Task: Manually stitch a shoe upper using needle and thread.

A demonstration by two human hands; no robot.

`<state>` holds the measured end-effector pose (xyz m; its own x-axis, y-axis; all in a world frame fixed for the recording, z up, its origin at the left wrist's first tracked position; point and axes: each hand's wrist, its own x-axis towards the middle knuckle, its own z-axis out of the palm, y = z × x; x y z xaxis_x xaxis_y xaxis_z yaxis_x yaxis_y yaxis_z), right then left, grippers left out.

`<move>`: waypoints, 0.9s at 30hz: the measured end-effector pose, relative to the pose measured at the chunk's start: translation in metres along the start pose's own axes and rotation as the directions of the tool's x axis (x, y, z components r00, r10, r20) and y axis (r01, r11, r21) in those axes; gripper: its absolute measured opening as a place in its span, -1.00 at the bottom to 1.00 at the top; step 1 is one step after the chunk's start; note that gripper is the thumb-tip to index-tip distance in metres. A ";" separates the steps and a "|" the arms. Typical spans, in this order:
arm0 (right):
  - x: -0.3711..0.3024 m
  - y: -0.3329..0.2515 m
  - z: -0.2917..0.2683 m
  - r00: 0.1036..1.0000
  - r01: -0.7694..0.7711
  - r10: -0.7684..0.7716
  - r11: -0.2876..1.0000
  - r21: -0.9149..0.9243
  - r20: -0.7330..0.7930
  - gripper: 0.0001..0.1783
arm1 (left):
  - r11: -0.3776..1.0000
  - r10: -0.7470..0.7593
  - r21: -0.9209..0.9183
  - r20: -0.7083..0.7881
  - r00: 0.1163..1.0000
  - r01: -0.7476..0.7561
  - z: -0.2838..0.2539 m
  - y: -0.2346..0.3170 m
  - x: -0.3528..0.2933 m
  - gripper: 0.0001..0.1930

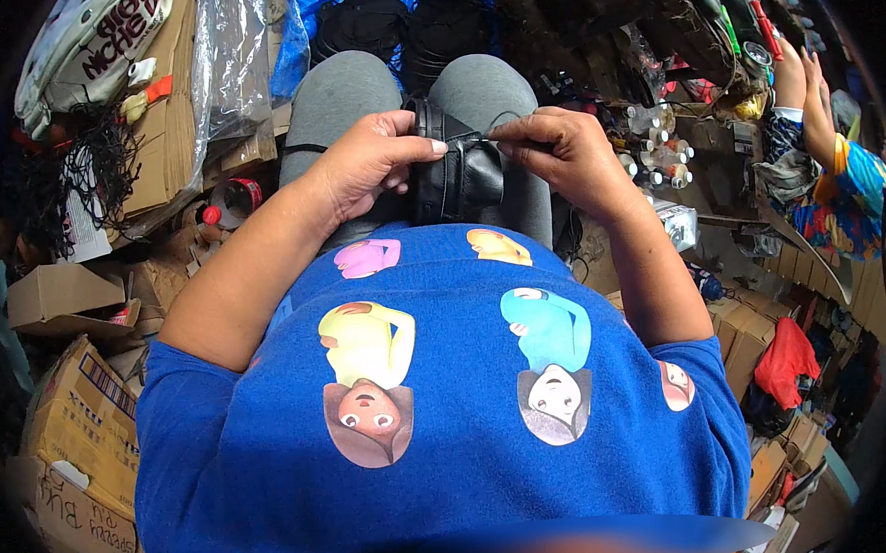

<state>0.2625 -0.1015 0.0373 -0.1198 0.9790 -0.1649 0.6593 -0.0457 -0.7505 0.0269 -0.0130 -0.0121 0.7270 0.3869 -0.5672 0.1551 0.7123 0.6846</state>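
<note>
A shiny black leather piece with seams and folds, perhaps part of a shoe, rests on my lap between my grey-clad thighs. My left hand grips its left edge, thumb on top and fingers curled beneath. At its upper right edge, my right hand is closed in a pinch, with thumb and forefinger together. A thin dark thread loops near those fingertips, and whatever else the pinch holds is too small to make out.
Dark coiled bundles lie on a blue sheet beyond my knees. Cardboard, a clear plastic sheet and tangled black cords are at left. Several small bottles stand at right, near another person's colourful sleeve. A red bag lies lower right.
</note>
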 end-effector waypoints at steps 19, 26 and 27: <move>0.021 0.000 -0.007 0.985 0.134 -0.121 0.985 -0.107 0.125 -0.80 | 1.000 0.012 0.016 0.034 0.999 -0.013 -0.005 -0.004 0.003 -0.79; 0.029 0.036 0.007 0.977 -0.140 0.044 0.871 0.470 0.208 -0.85 | 1.000 0.026 -0.007 0.033 0.999 -0.026 -0.004 -0.006 0.006 -0.80; 0.028 0.038 0.009 0.976 -0.165 0.065 0.843 0.511 0.207 -0.85 | 0.999 0.035 -0.032 0.024 0.999 -0.034 -0.003 -0.006 0.007 -0.81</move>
<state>0.2771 -0.0779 -0.0016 -0.2278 0.9116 -0.3422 0.1961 -0.3012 -0.9332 0.0288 -0.0134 -0.0214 0.7480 0.3969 -0.5319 0.1089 0.7172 0.6883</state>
